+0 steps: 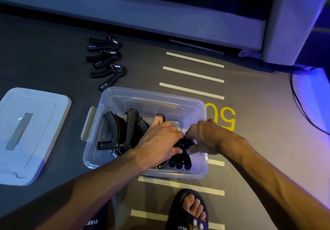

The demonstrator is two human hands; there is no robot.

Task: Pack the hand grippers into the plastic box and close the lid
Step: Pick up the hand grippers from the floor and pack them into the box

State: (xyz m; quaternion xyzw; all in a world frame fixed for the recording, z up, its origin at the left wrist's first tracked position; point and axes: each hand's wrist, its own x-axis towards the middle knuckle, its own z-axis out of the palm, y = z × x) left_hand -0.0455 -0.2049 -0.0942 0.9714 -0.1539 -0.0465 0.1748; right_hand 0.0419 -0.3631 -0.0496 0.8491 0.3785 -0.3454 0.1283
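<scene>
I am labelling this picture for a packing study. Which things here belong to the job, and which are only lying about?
Part of the job:
- plastic box
- lid, off, on the floor
- three hand grippers outside the box
- hand grippers in the box
- left hand and right hand, both on one gripper

Only lying about:
- black cable
- sandal

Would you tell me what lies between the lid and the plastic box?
In the head view, only bare grey floor separates the lid from the plastic box.
</scene>
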